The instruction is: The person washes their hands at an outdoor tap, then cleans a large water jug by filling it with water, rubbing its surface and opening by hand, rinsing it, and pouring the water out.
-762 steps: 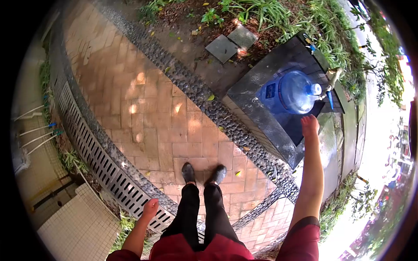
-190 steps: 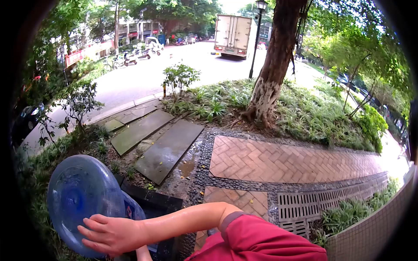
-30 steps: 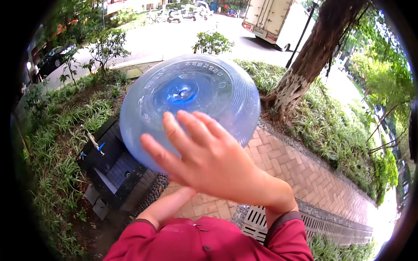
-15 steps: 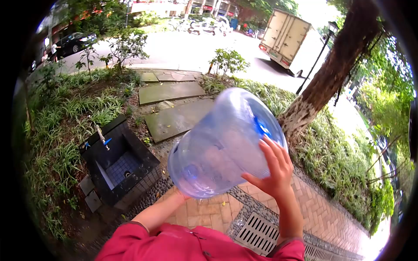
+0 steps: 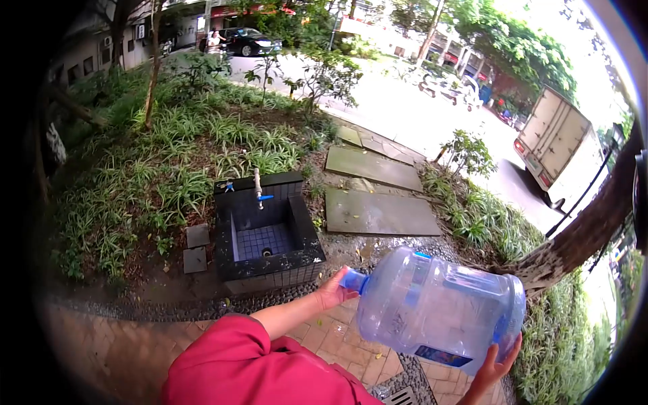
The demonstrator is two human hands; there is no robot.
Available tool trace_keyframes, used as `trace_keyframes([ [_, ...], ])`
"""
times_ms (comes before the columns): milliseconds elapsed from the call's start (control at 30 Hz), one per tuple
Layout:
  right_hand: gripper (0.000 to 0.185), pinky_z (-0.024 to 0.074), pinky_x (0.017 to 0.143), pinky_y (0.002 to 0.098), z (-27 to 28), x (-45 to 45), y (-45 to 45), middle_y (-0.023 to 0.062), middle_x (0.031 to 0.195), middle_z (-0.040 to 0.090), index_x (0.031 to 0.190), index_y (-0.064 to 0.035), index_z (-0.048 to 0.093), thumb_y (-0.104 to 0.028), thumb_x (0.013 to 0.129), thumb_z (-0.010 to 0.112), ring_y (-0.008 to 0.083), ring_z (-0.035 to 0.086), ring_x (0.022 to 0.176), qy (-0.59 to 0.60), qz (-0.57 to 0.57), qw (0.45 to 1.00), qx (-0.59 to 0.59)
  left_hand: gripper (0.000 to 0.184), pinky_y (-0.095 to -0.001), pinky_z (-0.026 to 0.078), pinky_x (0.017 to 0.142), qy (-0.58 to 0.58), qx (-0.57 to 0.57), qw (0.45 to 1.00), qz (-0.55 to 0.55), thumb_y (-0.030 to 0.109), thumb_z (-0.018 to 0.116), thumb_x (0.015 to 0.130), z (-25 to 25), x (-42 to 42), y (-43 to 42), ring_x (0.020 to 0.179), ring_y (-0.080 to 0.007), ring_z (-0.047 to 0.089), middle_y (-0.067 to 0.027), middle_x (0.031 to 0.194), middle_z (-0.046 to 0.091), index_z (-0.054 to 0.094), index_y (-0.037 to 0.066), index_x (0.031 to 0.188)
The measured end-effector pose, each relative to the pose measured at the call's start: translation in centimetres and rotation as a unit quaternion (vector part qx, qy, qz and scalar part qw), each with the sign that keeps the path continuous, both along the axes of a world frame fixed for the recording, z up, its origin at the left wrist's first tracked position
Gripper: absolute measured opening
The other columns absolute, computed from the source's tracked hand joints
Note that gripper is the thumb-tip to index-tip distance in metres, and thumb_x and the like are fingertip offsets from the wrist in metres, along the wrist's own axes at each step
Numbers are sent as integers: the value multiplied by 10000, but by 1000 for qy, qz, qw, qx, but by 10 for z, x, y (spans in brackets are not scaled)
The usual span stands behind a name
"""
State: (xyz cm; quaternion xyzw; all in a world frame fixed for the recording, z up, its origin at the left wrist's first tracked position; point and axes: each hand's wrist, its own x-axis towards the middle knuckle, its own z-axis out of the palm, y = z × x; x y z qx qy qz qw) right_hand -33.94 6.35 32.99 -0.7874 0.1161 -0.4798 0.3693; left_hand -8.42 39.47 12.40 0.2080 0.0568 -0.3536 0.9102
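A large clear-blue water jug [image 5: 439, 307] lies nearly level in front of me, its neck pointing left and its base right. My left hand [image 5: 334, 290] is closed round the blue neck. Under the lower edge of the base, my right hand [image 5: 498, 368] grips the jug with fingers curled against it. No water shows inside. Left of the neck stands a dark stone sink [image 5: 226, 268] with a tiled basin and a drain. Its faucet [image 5: 258, 185] has a blue lever and rises from the back edge.
Stone slabs [image 5: 381, 212] lead from the brick paving [image 5: 101, 337] to the road. A leaning tree trunk [image 5: 580, 229] stands on the right, with a truck [image 5: 557, 142] beyond. Grassy plants [image 5: 142, 169] surround the sink. A drain grate [image 5: 401, 397] lies in the paving below.
The jug has swung from a raised tilt to nearly level, neck toward the sink. My left hand now shows at the neck, my right at the base. The view has turned left.
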Motion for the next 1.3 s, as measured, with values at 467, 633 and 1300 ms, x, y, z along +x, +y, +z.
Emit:
trace_keyframes([
  [467, 813, 456, 889, 437, 84, -19, 54, 213, 1162, 569, 1257, 59, 458, -422, 685, 779, 351, 561, 1059, -2, -1, 948, -317, 398, -370, 513, 864, -177, 28, 981, -69, 328, 520, 920, -9, -36, -5, 1036, -175, 579, -42, 1164, 569, 483, 95, 1241],
  [633, 744, 482, 849, 465, 111, 4, 76, 247, 1119, 571, 1219, 60, 474, -417, 717, 747, 402, 580, 1007, -44, 42, 896, -439, 373, -355, 465, 945, -163, -51, 978, -120, 220, 533, 914, 11, -26, -12, 1090, -196, 553, -82, 1204, 556, 498, 53, 1246],
  [1300, 579, 346, 1013, 422, -4, 149, 72, 160, 1393, 377, 1372, -35, 363, -249, 873, 564, 289, 376, 1269, -10, 105, 991, -76, 349, -265, 513, 564, -188, 177, 966, -3, 374, 600, 869, 38, 20, 214, 680, -119, 604, -38, 899, 599, 508, 99, 1063],
])
